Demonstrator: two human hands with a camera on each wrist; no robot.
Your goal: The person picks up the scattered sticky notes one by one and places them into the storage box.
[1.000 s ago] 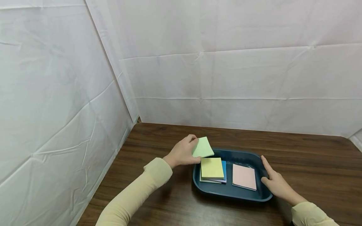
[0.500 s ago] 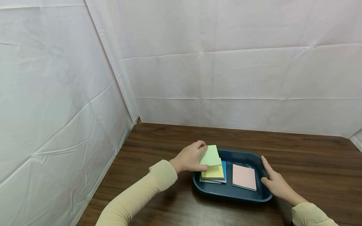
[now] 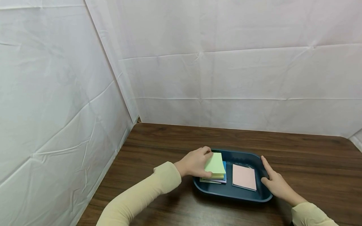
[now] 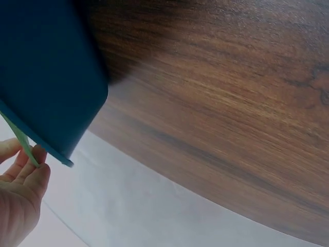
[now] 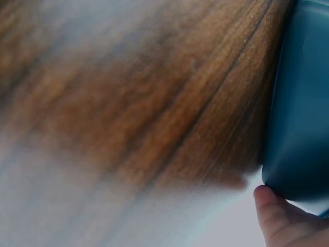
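We see one dark blue tray with rounded corners on the wooden table, our right hand resting against its right rim with fingers straight. Inside lie one pink pad and one stack of pads showing yellow, blue and pale edges. Our left hand pinches one thin, light green pad just over that stack.
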